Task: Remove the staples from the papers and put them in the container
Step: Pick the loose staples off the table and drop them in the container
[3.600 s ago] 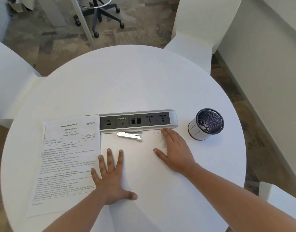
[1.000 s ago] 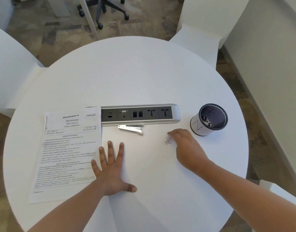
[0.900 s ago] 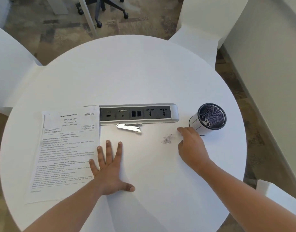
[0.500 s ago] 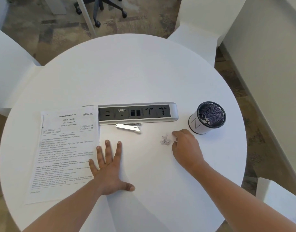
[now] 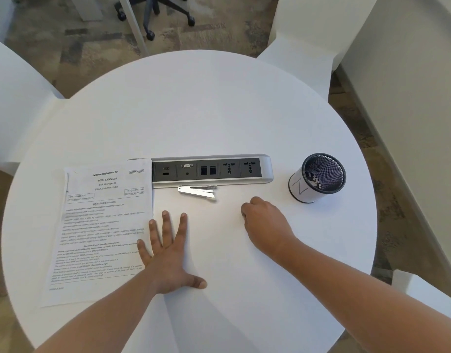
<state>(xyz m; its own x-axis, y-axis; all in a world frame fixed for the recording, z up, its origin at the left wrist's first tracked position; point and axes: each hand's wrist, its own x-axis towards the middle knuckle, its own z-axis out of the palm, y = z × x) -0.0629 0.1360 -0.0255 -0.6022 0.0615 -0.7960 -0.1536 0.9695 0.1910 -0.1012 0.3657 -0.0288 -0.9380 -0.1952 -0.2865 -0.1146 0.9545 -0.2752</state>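
Nearest me, my left hand (image 5: 168,253) lies flat, fingers spread, on the table (image 5: 219,110), its little finger just over the papers (image 5: 102,225) at frame left. My right hand (image 5: 266,225) sits mid-frame, curled closed over the tabletop; I cannot tell what it grips. Beyond lie the staple remover (image 5: 197,192) and the socket strip (image 5: 211,169). The container (image 5: 318,178) stands upright at right.
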